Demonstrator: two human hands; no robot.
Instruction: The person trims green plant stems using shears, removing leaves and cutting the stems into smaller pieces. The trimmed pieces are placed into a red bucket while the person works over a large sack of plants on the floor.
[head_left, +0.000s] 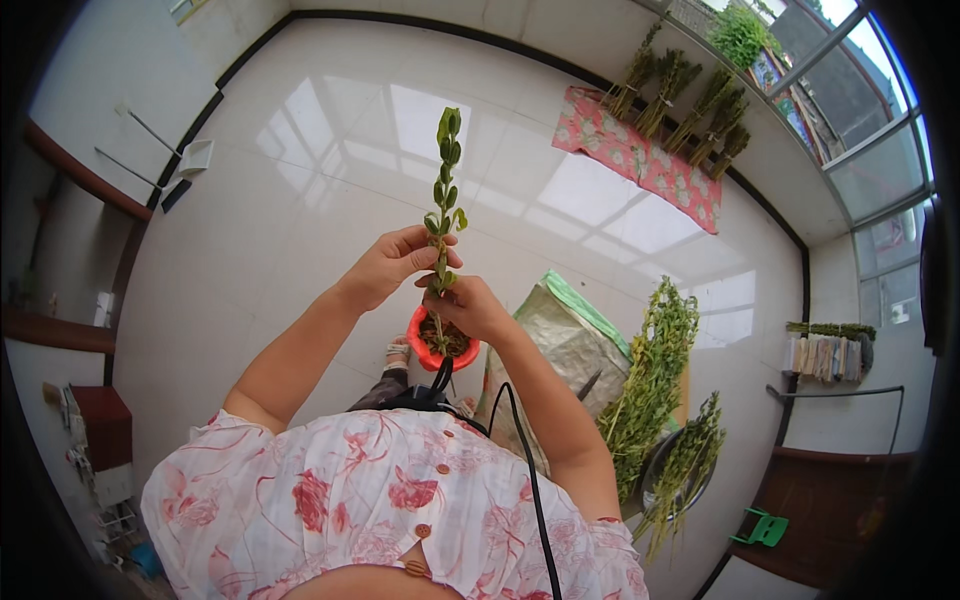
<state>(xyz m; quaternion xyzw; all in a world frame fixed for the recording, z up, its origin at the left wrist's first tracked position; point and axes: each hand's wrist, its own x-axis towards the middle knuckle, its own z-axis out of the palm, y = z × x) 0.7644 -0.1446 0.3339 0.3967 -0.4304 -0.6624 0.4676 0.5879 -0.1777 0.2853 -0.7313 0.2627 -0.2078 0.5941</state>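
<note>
A green sesame-like stalk (445, 172) with plump pods and a few leaves stands out in front of me. My left hand (401, 259) grips it at mid-length between thumb and fingers. Just below, my right hand (466, 304) pinches the lower stem, its fingertips partly hidden by leaves. Beneath the hands is a red-rimmed container (472, 358) holding brown and green plant bits. The bare lower stem passes in front of it.
To the right, a woven sack (562, 330) lies on the floor near a heap of cut stalks (652, 360). More stalks (686, 465) rest over a metal basin (701, 491). Tied bundles (664, 90) lean on the wall by a red floral cloth (637, 161). A green stool (761, 529) is at right.
</note>
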